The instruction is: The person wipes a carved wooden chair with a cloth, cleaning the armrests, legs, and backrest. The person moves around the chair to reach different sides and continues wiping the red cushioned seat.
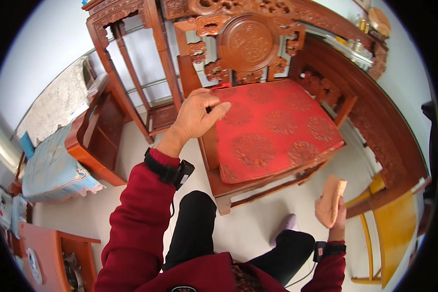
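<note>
My left hand (198, 114) is at the left side of a carved wooden armchair, with its thumb over the edge of the red cushion (281, 122). Its fingers are curled, and I cannot tell whether they grip the chair or the cushion. The cushion has round brocade patterns and lies on the wooden seat (213, 160). A carved round panel (249, 42) forms the middle of the chair's back. Low on the right, my right hand (340, 215) holds a folded peach-coloured cloth (331, 200) upright, apart from the chair.
A tall wooden stand (164, 65) rises left of the chair. Beyond it is a wooden seat with a light-blue cover (58, 164). A long carved table (387, 127) runs along the right, near a yellow chair (396, 222). An orange-brown cabinet (45, 248) stands lower left.
</note>
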`<state>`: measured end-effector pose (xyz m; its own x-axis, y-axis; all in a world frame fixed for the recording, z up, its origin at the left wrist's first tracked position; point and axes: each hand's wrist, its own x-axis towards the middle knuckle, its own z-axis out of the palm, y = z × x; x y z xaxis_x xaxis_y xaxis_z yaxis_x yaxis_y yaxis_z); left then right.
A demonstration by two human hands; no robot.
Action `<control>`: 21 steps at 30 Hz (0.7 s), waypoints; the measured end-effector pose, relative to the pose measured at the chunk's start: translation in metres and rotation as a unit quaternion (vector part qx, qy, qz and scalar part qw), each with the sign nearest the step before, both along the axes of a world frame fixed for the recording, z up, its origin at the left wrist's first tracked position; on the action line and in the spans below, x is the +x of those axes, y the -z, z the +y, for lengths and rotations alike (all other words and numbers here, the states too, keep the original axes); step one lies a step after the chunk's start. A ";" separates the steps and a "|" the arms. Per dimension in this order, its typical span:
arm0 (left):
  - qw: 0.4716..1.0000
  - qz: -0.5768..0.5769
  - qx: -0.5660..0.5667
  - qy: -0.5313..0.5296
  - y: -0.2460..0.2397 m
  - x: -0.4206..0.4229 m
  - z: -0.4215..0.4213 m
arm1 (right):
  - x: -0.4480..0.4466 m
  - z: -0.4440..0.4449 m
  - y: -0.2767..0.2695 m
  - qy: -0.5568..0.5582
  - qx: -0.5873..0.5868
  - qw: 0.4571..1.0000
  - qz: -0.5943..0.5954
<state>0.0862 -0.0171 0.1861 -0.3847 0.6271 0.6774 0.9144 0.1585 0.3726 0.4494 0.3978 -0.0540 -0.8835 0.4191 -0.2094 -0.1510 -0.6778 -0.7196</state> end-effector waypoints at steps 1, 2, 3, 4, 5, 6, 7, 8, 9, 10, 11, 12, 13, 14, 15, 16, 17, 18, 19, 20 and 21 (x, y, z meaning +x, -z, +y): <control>0.999 0.021 0.023 0.014 0.000 -0.001 0.001 | -0.006 0.012 0.009 -0.007 0.025 1.000 0.007; 0.999 0.030 0.034 0.012 0.003 0.000 0.003 | -0.015 0.026 0.018 -0.012 0.029 0.999 -0.030; 0.998 0.039 0.047 0.007 0.006 0.002 0.004 | -0.025 0.037 0.028 -0.059 0.018 0.998 -0.007; 0.998 0.012 0.060 0.010 0.009 0.003 0.004 | -0.035 0.047 0.038 -0.027 -0.021 0.997 -0.067; 0.997 -0.010 0.075 0.015 0.011 0.002 0.004 | -0.044 0.056 0.045 -0.060 -0.033 0.994 -0.084; 0.994 -0.034 0.101 0.027 0.013 0.002 0.006 | -0.053 0.064 0.052 -0.042 -0.003 0.990 -0.131; 0.993 -0.024 0.112 0.034 0.015 0.002 0.005 | -0.061 0.072 0.058 -0.057 -0.002 0.988 -0.146; 0.992 -0.024 0.118 0.037 0.016 0.002 0.006 | -0.066 0.079 0.061 -0.093 -0.008 0.987 -0.133; 0.991 -0.023 0.124 0.043 0.016 0.000 0.006 | -0.074 0.087 0.063 -0.078 0.003 0.980 -0.181; 0.992 -0.011 0.119 0.043 0.015 0.000 0.005 | -0.081 0.093 0.064 -0.109 -0.028 0.983 -0.147; 0.991 -0.013 0.124 0.043 0.015 0.000 0.005 | -0.085 0.097 0.064 -0.114 -0.054 0.982 -0.144; 0.990 -0.016 0.132 0.046 0.015 0.001 0.006 | -0.088 0.102 0.063 -0.117 -0.072 0.981 -0.139; 0.989 -0.017 0.140 0.055 0.016 0.001 0.007 | -0.092 0.106 0.062 -0.104 -0.076 0.981 -0.144; 0.987 -0.027 0.147 0.052 0.017 0.001 0.007 | -0.097 0.108 0.061 -0.089 -0.067 0.982 -0.152; 0.987 -0.025 0.150 0.048 0.017 0.001 0.008 | -0.100 0.112 0.059 -0.060 -0.042 0.981 -0.182; 0.988 -0.026 0.147 0.046 0.018 0.002 0.007 | -0.103 0.115 0.057 -0.086 -0.018 0.982 -0.170; 0.989 -0.024 0.141 0.043 0.018 0.002 0.006 | -0.105 0.118 0.055 -0.104 -0.056 0.982 -0.147; 0.987 -0.021 0.151 0.046 0.018 0.003 0.007 | -0.107 0.120 0.055 -0.107 -0.079 0.981 -0.143; 0.987 -0.021 0.153 0.039 0.018 0.003 0.007 | -0.108 0.122 0.053 -0.100 -0.095 0.979 -0.151; 0.987 -0.022 0.155 0.038 0.018 0.003 0.007 | -0.107 0.123 0.054 -0.090 -0.040 0.979 -0.180; 0.987 -0.024 0.155 0.044 0.017 0.003 0.007 | -0.106 0.124 0.054 -0.094 -0.026 0.977 -0.191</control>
<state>0.0890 -0.0098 0.1690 -0.3746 0.4245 0.8243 0.8994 -0.0495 0.4343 0.3430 0.5221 -0.1076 -0.7972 0.2360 -0.5556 0.2529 -0.7051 -0.6625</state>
